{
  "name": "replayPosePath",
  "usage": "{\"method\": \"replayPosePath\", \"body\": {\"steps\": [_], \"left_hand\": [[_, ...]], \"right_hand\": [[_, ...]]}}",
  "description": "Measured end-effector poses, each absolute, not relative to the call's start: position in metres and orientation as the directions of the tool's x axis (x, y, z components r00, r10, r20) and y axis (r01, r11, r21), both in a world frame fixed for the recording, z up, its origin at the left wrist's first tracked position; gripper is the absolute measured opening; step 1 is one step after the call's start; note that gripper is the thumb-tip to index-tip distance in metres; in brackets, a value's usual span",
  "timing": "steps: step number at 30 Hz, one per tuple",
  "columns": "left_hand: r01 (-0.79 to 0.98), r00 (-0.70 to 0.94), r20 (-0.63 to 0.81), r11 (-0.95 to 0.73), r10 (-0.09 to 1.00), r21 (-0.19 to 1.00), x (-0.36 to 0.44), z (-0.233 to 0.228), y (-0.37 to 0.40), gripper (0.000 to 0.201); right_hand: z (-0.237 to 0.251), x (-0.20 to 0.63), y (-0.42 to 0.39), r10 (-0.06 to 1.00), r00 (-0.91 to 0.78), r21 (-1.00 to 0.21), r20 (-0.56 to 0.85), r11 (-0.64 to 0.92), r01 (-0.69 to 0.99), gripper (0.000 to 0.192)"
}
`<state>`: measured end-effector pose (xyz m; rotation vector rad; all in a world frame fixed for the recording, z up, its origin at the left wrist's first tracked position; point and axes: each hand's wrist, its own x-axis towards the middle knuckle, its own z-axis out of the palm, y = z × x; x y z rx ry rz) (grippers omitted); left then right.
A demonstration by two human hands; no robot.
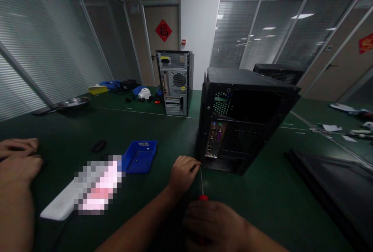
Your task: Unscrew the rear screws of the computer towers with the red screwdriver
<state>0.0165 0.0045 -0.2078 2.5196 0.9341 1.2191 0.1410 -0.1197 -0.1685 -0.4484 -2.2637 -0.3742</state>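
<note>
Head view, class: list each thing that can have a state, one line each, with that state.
Black computer case: upright, side panel off, open.
Screwdriver: gripped, tip at the case's lower rear corner.
Left hand: closed by the tip.
Right hand: shut on the handle.
Blue tray: flat on the table.

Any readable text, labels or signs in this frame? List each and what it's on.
"福": red diamond sign on the far door.
Red sign on the right wall: characters too blurred.
Label on blue tray: too small.
Yellow stickers on the grey computer tower: unreadable.
Nothing else legible.
</note>
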Motion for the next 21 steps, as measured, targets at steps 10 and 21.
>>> {"method": "replayPosePath", "body": {"steps": [10,21], "left_hand": [[0.527,0.418,0.604,-0.723,0.679,0.448,0.015,-0.203,0.000,0.014],[0.196,0.533,0.813,-0.969,0.235,0.151,0.001,-0.200,-0.007,0.017]], "right_hand": [[-0.183,0.133,-0.120,0.322,-0.533,-0.009,0.782,0.861,0.508,0.031],[-0.179,0.132,-0.121,0.279,-0.503,0.050,0.818,0.836,0.546,0.044]]}}
